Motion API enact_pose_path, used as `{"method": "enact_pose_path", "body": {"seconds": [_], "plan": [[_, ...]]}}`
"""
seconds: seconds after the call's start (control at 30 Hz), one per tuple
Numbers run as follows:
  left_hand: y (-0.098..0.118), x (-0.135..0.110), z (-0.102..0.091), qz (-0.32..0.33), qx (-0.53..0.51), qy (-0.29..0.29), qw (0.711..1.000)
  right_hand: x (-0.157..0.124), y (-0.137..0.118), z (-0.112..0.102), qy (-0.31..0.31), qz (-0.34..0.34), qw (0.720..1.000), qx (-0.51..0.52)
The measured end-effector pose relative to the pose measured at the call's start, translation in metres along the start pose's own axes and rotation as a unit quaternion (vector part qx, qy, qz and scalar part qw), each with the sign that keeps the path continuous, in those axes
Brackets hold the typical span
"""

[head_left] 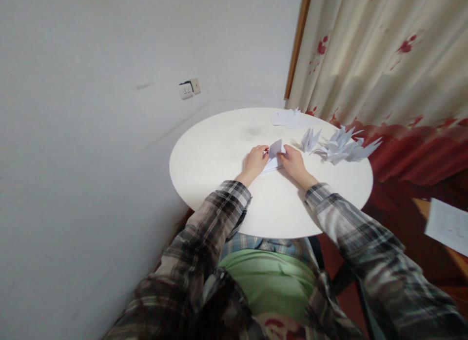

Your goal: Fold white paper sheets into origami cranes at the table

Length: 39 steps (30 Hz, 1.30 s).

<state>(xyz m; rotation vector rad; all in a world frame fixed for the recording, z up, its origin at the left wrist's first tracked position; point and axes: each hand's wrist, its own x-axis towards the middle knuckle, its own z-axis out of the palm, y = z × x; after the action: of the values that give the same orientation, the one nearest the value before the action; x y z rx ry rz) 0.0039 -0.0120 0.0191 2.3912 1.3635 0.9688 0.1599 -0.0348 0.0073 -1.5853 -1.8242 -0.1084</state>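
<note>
White paper (272,165): folded, 1 flap (275,147) raised.

2 socket plates (186,90) side by side on pale wall (91,135); red-flowered curtain (380,52) beside wooden trim (299,45).

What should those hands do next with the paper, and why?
Maybe gently press the raised flap down, because it sticks up from the folded paper, whose lower part lies low over the table. The left hand and right hand are at either side, well placed to help.
</note>
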Motion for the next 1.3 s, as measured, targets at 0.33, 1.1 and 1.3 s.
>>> {"method": "enact_pose_path", "body": {"seconds": [0.33, 1.1, 1.3], "plan": [[0.001, -0.001, -0.001, 0.000, -0.003, 0.004, 1.000, 0.001, 0.001, 0.001, 0.001, -0.004, 1.000, 0.002], [-0.007, 0.001, 0.009, 0.040, -0.038, -0.011, 0.998, -0.001, -0.001, 0.000, -0.004, -0.004, 1.000, 0.008], [-0.008, 0.001, 0.010, 0.051, -0.041, -0.022, 0.998, -0.001, -0.003, -0.001, -0.007, -0.003, 1.000, 0.021]]}}
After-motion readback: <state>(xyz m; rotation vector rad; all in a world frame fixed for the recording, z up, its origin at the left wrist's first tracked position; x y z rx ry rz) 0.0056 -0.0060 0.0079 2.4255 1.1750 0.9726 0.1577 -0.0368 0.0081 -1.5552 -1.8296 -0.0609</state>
